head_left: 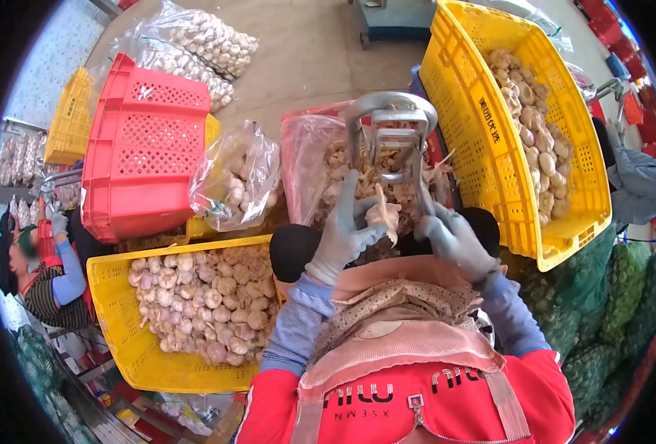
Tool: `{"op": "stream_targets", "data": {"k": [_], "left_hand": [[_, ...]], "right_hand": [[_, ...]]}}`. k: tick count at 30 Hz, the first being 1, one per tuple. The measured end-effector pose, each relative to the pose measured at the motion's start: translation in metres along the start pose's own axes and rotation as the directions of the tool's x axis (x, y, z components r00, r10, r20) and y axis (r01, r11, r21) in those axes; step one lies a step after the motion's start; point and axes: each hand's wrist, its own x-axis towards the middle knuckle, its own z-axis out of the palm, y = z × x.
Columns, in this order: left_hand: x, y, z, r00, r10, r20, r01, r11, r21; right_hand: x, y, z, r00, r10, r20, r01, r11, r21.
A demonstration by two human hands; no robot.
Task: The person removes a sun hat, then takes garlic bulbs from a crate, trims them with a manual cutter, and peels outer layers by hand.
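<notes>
Gloved left hand holds garlic bulb at metal tool; crate label reads 美团优选

Left hand [343, 235], grey glove: fingers closed round one stemmed garlic bulb [385, 217], stem pointing far. Bulb sits just near of the metal tool [402, 116], an arched frame. Right hand [460, 244], also gloved: fingers at the near end of the tool's right handle; can't tell if gripping or only touching.

Writing: yellow crate on the right [450, 89] carries dark characters [487, 118], 美团优选, running along its left wall. Red jacket [261, 407] has big dark chest lettering [376, 392], upside down and partly covered by apron straps; smaller line below it ends in "EX" or similar, not certain.

Garlic lies in the right crate and in the near-left yellow crate [110, 318]. Clear plastic bag [217, 177] with bulbs left of the tool, beside a red crate [150, 152]. Far left: bagged garlic [217, 41]. Near right: green mesh sacks [627, 288]. Co-worker [51, 296] at left edge, one gloved hand raised.
</notes>
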Motion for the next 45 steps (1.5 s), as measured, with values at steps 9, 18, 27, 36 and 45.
{"op": "stream_targets", "data": {"k": [9,18,27,36,45], "left_hand": [[0.04,0.027,-0.008,1.0,-0.011,0.003,0.011,0.992,0.126],[-0.009,0.003,0.005,0.984,-0.119,-0.136,0.112,0.992,-0.06],[-0.051,-0.026,0.045,0.948,-0.197,-0.248,0.175,0.979,-0.109],[-0.064,-0.044,0.029,0.917,0.112,-0.383,0.042,0.928,0.371],[-0.07,0.123,-0.106,0.77,0.628,-0.113,0.33,-0.241,0.913]], "right_hand": [[-0.01,0.028,0.027,0.977,0.112,-0.182,-0.112,0.994,0.007],[-0.027,0.027,0.03,0.755,-0.512,-0.41,0.236,0.795,-0.558],[-0.051,0.048,0.053,0.973,0.197,0.122,-0.228,0.717,0.659],[-0.05,0.031,0.054,0.983,0.176,-0.061,-0.09,0.734,0.673],[0.086,-0.105,0.117,0.895,-0.446,-0.002,0.422,0.846,0.325]]}}
